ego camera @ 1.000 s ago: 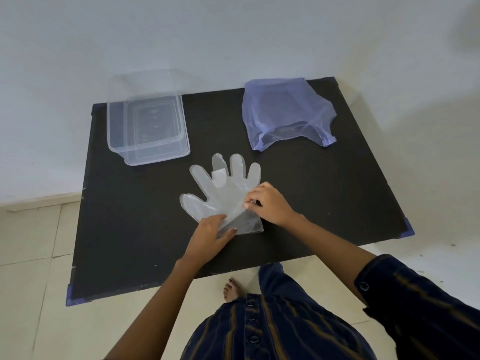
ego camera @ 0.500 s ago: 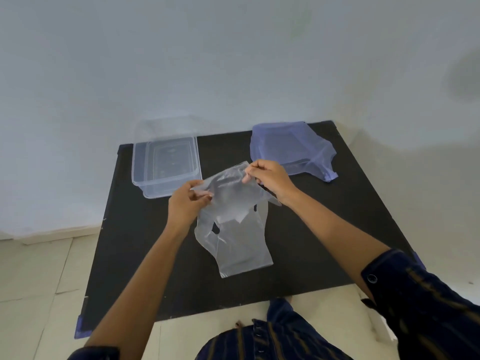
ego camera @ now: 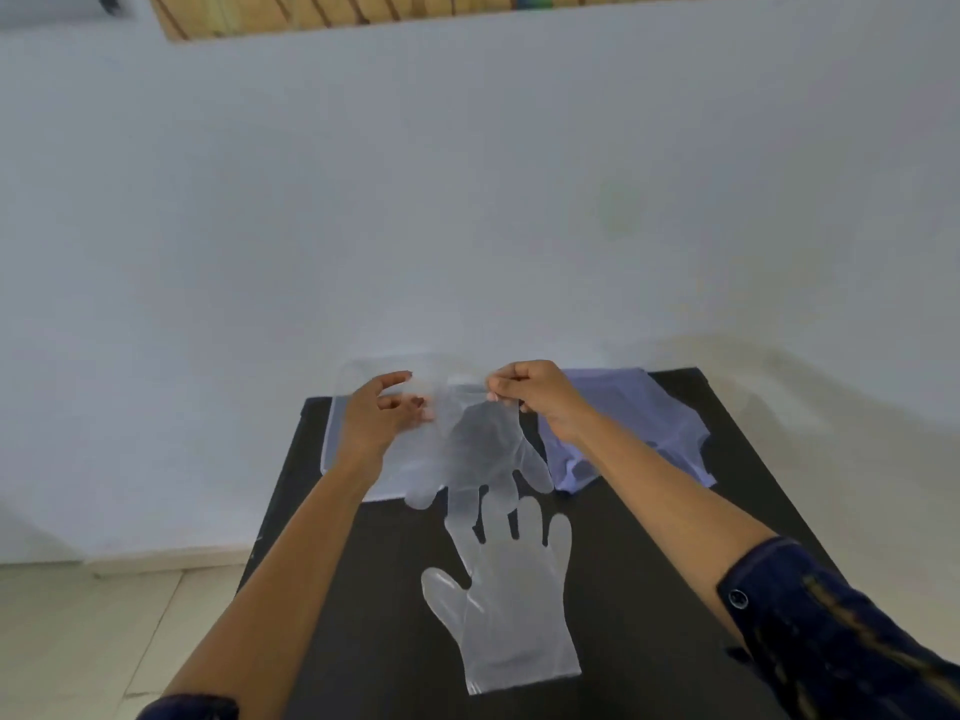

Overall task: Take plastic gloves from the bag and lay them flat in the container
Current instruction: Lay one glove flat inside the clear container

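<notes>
A clear plastic glove [ego camera: 480, 449] hangs fingers-down in the air over the back of the black table [ego camera: 675, 563]. My right hand [ego camera: 540, 397] pinches its cuff at the top. My left hand [ego camera: 379, 413] has its fingertips on the cuff's left edge, thumb raised. A second clear glove [ego camera: 514, 610] lies flat on the table in front, fingers pointing away. The clear container [ego camera: 337, 407] stands at the back left, partly hidden behind my left hand and the held glove. The bluish plastic bag [ego camera: 654, 423] lies at the back right, behind my right forearm.
A pale wall rises directly behind the table. Tiled floor shows to the left, below the table's edge. My dark striped sleeve fills the lower right corner.
The plastic held in both hands has separated into two gloves: one now lies flat on the table, the other is raised higher toward the container. The view has tilted up.
</notes>
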